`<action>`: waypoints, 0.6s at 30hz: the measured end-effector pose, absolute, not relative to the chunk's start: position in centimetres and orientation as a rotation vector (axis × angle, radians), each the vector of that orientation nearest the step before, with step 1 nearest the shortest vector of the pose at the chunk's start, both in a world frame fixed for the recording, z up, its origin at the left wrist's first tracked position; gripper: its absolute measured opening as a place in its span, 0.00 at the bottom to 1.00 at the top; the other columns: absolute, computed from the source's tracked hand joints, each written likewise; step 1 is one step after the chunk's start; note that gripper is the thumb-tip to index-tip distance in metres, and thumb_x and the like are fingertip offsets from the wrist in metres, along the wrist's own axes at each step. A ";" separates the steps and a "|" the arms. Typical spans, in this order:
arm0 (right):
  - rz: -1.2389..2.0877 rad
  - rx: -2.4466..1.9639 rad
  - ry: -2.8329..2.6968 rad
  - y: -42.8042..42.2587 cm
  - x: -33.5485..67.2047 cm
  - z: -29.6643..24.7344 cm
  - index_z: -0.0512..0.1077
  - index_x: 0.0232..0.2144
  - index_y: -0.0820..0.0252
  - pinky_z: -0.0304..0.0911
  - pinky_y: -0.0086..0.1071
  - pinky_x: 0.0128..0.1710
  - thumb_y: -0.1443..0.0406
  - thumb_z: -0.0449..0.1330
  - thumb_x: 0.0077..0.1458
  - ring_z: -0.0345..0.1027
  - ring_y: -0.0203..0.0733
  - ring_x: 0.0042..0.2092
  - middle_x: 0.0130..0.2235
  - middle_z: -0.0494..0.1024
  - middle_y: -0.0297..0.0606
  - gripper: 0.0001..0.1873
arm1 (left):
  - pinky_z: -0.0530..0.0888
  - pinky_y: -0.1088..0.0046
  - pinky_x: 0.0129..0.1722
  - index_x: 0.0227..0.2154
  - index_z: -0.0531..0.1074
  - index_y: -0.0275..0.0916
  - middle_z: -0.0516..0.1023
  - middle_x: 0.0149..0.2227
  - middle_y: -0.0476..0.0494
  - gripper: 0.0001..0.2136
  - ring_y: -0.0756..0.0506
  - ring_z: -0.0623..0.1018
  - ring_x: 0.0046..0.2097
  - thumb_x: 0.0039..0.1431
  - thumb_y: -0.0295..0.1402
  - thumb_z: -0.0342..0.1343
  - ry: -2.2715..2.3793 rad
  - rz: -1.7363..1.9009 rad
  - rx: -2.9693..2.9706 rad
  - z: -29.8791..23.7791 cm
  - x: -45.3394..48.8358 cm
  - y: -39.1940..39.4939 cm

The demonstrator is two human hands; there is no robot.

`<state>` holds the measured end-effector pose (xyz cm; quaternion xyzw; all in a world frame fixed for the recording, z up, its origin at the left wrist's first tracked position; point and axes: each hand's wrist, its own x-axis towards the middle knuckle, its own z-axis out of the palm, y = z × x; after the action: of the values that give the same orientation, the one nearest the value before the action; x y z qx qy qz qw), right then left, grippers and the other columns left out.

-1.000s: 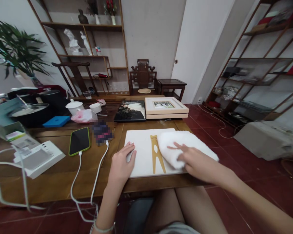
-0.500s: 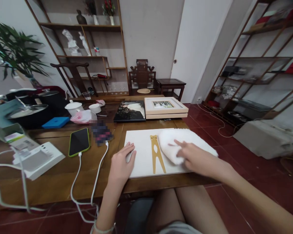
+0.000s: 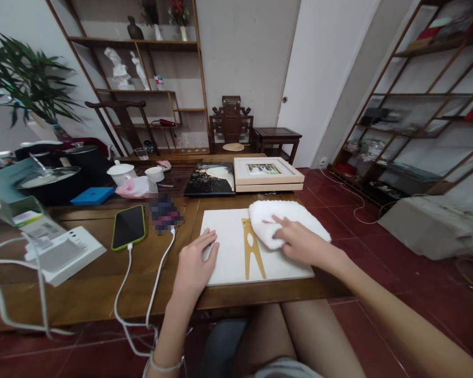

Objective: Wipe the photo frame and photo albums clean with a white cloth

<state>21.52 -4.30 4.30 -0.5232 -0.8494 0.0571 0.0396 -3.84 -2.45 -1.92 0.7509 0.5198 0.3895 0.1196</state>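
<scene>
A white panel lies flat at the table's front edge. On it is a gold clothes-peg shape with two splayed legs and an oval gap; whether it is printed or a separate piece I cannot tell. My left hand rests flat on the panel's left side, fingers stretched out and holding nothing. My right hand presses a fluffy white towel onto the panel's right part, with the index finger pointing forward over it. The towel's near-left edge lies against the upper part of the gold shape and hides some of it.
Left of the panel lie a phone in a green case, a blurred-out object and white cables. An opened white box is farther left. Behind the panel sit a dark picture panel and pale wooden frames.
My right hand has slid the towel away from me and to the left, uncovering the panel's near right corner. My left hand stays in place on the panel.
</scene>
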 end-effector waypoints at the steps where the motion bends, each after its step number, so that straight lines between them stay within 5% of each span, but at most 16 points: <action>1: 0.148 -1.597 -2.588 -3.0 21.6 4.0 0.75 0.34 0.66 0.53 0.43 0.55 0.79 0.49 0.38 0.52 0.54 0.60 0.55 0.67 0.53 0.22 | 0.69 0.59 0.54 0.39 0.77 0.33 0.78 0.45 0.37 0.13 0.40 0.74 0.52 0.56 0.32 0.51 1.518 1.138 2.196 -1.9 -3.9 -2.5; 7: 0.114 -1.610 -2.543 -1.3 21.8 3.5 0.75 0.36 0.66 0.52 0.44 0.55 0.79 0.48 0.40 0.55 0.53 0.59 0.54 0.68 0.53 0.22 | 0.70 0.60 0.54 0.39 0.77 0.33 0.78 0.45 0.37 0.13 0.40 0.74 0.51 0.56 0.32 0.51 1.516 1.135 2.196 -2.0 -3.9 -2.4; 14: 0.341 -1.604 -2.691 -11.2 20.8 5.7 0.75 0.31 0.63 0.47 0.46 0.60 0.80 0.47 0.37 0.44 0.51 0.63 0.58 0.63 0.45 0.22 | 0.69 0.59 0.54 0.39 0.77 0.32 0.78 0.45 0.37 0.13 0.40 0.74 0.52 0.56 0.32 0.50 1.526 1.119 2.195 -1.8 -3.8 -2.5; 18: 0.447 -1.571 -2.753 -15.1 20.8 6.4 0.74 0.29 0.59 0.47 0.45 0.60 0.80 0.46 0.39 0.46 0.49 0.63 0.59 0.62 0.38 0.22 | 0.69 0.58 0.54 0.39 0.77 0.33 0.78 0.45 0.37 0.13 0.40 0.74 0.52 0.56 0.32 0.50 1.535 1.106 2.193 -1.7 -3.8 -2.5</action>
<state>20.85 -15.14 6.37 -0.4906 -0.8596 0.1396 -0.0295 -3.84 -2.54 -1.73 0.7515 0.5261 0.3788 0.1223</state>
